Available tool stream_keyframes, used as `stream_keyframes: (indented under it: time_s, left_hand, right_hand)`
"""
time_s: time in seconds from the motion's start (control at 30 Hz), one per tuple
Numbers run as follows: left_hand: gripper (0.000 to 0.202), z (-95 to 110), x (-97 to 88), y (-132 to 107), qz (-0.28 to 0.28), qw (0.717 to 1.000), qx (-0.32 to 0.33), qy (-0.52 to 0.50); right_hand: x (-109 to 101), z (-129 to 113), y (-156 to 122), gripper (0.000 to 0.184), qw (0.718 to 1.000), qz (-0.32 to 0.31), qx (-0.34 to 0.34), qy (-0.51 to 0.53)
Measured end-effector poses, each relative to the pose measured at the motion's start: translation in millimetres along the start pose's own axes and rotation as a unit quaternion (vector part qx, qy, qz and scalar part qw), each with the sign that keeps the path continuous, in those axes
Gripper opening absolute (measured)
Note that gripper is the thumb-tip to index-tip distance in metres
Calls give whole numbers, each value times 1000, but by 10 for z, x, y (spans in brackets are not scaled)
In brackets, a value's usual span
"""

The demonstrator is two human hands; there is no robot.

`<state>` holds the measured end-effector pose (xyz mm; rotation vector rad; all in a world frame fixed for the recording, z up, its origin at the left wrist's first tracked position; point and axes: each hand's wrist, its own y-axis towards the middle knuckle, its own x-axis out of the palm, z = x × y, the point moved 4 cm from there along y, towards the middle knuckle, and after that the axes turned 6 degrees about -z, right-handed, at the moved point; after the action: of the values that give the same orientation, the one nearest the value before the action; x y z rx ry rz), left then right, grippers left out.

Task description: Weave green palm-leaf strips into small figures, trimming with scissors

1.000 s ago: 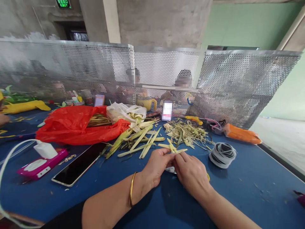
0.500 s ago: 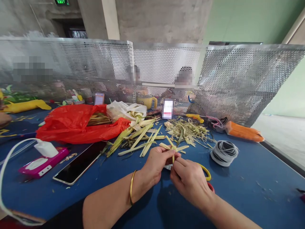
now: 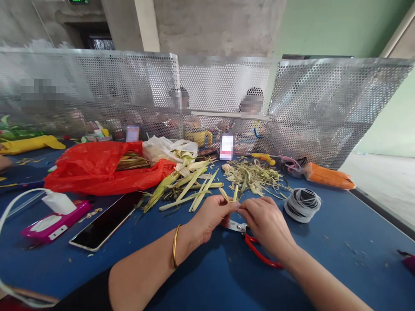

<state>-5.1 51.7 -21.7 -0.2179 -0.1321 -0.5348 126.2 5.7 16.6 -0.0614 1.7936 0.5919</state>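
Fingertips of my left hand [image 3: 214, 213] pinch a small piece of pale green leaf strips [image 3: 235, 193], whose ends stick up above the fingers. My right hand [image 3: 263, 220] is closed at the same piece, thumb and fingers meeting the left fingertips. The centre of the piece is hidden by the fingers. Below both hands, scissors [image 3: 264, 255] with red handles lie on the blue table [image 3: 207, 285], blades pointing left. Just beyond the hands lie loose leaf strips [image 3: 197, 190] and a heap of shredded leaf scraps [image 3: 256, 175].
Left are a red plastic bag [image 3: 94, 168], a white bag [image 3: 168, 149], a phone [image 3: 103, 222] and a magenta power strip [image 3: 58, 222]. Right are a wire spool [image 3: 302, 205] and an orange packet [image 3: 329, 176]. A perforated metal screen [image 3: 223, 86] stands behind, with people beyond it.
My right hand has moved up and turned beside the left fingertips, uncovering more of the scissors. The leaf piece has turned in the fingers. The view has shifted slightly.
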Motion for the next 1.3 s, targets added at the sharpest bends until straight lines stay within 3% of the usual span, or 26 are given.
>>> stream_keyframes:
  time_s: [0.23, 0.33, 0.43, 0.6, 0.7, 0.87, 0.97, 1.03, 1.17, 1.23, 1.3]
  left_hand:
    - [27, 32, 27, 33, -17, 999, 4, 28]
    - [28, 68, -2, 30, -23, 999, 0, 25]
    - [32, 110, -9, 12, -56, 998, 3, 21]
    - [37, 110, 46, -43, -87, 994, -16, 58]
    - [28, 95, 88, -58, -71, 991, 16, 116]
    - [18, 50, 117, -50, -62, 986, 26, 154]
    - [18, 40, 97, -41, -73, 985, 25, 156]
    - [18, 30, 72, -38, -73, 985, 20, 158]
    - [22, 12, 65, -49, -76, 981, 26, 178]
    - [22, 10, 99, -63, -86, 976, 39, 195]
    - [23, 12, 137, -79, -94, 972, 49, 211]
  right_hand:
    - [-26, -20, -37, 27, 991, -23, 52, 122]
    - [10, 60, -13, 32, 968, -61, 107, 217]
    - [89, 165, 14, 39, 909, -82, 186, 363]
    - [201, 217, 9, 41, 779, -18, 250, 575]
    - [246, 202, -14, 39, 748, 13, 254, 613]
    - [239, 226, -41, 36, 752, 96, 267, 595]
    - [231, 248, -41, 35, 767, 106, 263, 576]
    - [205, 270, -31, 32, 804, 92, 250, 531]
    - [68, 269, 8, 19, 924, 70, 174, 333]
    - [24, 212, 23, 17, 957, 57, 123, 257]
    - [29, 144, 26, 17, 965, 35, 92, 242]
